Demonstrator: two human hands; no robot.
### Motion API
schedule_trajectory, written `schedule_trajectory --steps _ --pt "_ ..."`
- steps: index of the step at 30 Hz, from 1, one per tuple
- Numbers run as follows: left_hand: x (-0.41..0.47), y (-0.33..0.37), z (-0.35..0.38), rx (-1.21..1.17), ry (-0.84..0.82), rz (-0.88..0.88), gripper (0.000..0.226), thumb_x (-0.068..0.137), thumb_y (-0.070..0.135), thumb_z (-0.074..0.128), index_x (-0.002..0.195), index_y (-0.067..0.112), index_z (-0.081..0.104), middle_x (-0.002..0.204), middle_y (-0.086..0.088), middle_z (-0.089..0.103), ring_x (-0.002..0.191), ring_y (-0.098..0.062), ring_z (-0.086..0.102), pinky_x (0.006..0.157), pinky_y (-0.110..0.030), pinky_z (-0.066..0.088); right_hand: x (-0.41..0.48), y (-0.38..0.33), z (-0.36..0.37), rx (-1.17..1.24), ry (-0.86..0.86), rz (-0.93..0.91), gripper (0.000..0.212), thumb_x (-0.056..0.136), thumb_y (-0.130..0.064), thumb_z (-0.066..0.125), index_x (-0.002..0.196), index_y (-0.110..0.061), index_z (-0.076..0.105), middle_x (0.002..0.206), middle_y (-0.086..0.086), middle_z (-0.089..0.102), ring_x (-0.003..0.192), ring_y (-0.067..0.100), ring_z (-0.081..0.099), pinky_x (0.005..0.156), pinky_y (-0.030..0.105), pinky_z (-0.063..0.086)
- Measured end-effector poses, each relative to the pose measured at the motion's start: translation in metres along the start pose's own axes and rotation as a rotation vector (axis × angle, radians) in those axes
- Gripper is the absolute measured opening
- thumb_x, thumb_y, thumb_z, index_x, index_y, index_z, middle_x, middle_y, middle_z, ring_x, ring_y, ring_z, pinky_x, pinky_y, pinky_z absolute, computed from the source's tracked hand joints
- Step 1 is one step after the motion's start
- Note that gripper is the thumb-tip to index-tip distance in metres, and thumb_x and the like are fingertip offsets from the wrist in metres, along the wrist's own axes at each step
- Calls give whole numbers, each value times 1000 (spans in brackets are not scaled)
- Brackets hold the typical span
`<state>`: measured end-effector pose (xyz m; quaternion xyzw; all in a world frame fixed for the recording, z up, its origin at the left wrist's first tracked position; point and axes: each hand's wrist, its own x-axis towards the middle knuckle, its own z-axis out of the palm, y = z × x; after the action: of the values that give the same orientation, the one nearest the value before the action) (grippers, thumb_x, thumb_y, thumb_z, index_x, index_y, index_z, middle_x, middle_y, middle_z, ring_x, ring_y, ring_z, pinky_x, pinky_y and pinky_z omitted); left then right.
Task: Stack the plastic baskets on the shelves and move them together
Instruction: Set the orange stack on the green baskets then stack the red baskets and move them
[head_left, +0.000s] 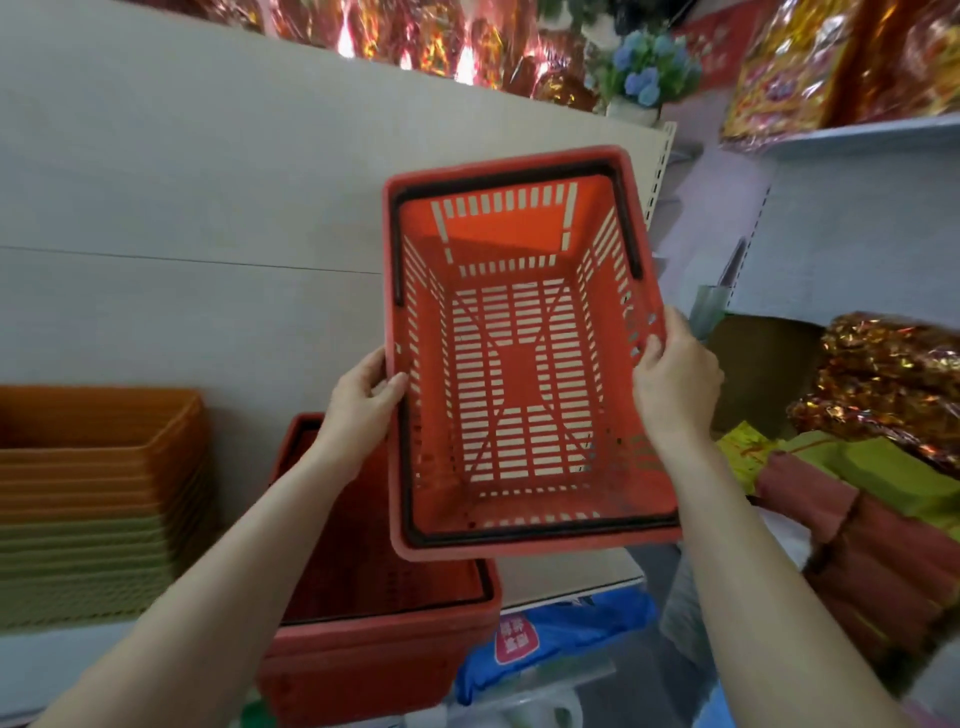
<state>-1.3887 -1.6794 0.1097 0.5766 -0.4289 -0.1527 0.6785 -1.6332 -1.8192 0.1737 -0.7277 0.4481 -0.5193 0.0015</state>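
I hold a red slotted plastic basket (524, 364) with black folded handles up in the air, its open side facing me. My left hand (363, 400) grips its left rim and my right hand (672, 374) grips its right rim. Below and slightly left of it, a stack of red baskets (384, 623) sits on the shelf, partly hidden by the held basket and my left forearm. At the far left stands a stack of orange and green baskets (93, 499).
A beige shelf back panel (208, 208) rises behind the baskets. Blue packaged goods (561, 634) lie below the shelf edge. Gold foil packs (893, 384) and red and green bundles (883, 530) crowd the right. Artificial blue flowers (644, 67) stand on top.
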Motion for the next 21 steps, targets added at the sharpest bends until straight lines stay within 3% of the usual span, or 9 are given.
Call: schedule_trajectory --steps 6,12,15,21 --pt "-15 38 -81 54 61 66 35 97 12 47 125 28 60 116 7 70 108 -11 67 101 -41 51 -16 -76 0 113 -8 -10 40 101 -13 43 140 -18 51 120 8 69 107 31 65 92 41 51" --pt "-31 35 -152 247 155 -12 34 88 41 46 118 46 61 113 10 72 104 -15 69 98 -46 51 -46 -115 22 208 -214 78 34 94 -14 48 124 -16 63 114 9 72 104 31 66 92 41 52" --pt "-38 20 -168 377 182 -65 37 85 48 44 116 42 63 113 7 73 106 -18 67 98 -46 50 -63 -106 51 225 -364 156 33 86 -21 50 114 -18 69 109 9 75 101 35 68 89 48 54" --pt "-34 -15 -175 462 137 -287 54 77 53 46 113 21 71 112 -7 74 108 -28 66 97 -45 50 -77 -81 100 276 -625 293 32 72 -31 57 98 -24 74 104 8 77 97 32 72 89 46 56"
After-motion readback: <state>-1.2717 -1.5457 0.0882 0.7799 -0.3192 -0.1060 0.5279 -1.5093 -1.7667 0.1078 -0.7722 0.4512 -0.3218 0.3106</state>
